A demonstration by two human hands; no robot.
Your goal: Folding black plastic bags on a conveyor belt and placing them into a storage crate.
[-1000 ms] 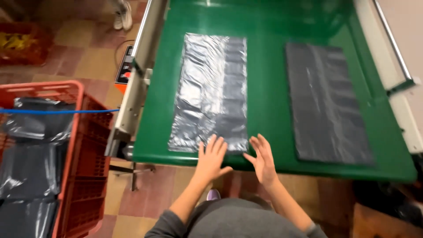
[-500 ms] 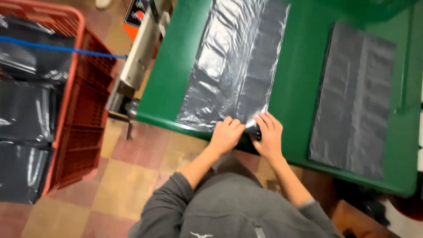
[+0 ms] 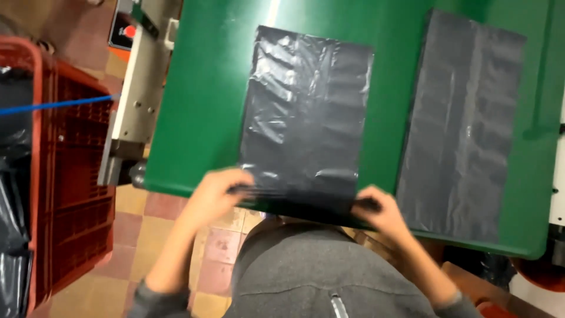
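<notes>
A flat dark grey plastic bag (image 3: 303, 118) lies on the green table (image 3: 206, 100) in front of me. My left hand (image 3: 215, 191) pinches its near left corner at the table's front edge. My right hand (image 3: 379, 215) grips the near right corner. The bag's near edge is lifted slightly off the table between both hands. A second flat grey plastic bag (image 3: 465, 123) lies to the right on the same table, untouched.
A red plastic crate (image 3: 65, 176) stands on the tiled floor at the left, holding dark bags (image 3: 12, 212), with a blue cord (image 3: 53, 106) across it. A grey metal machine frame (image 3: 132, 112) runs along the table's left side.
My hands have spread apart from the middle of the bag's near edge to its two corners. The view has moved closer over the table.
</notes>
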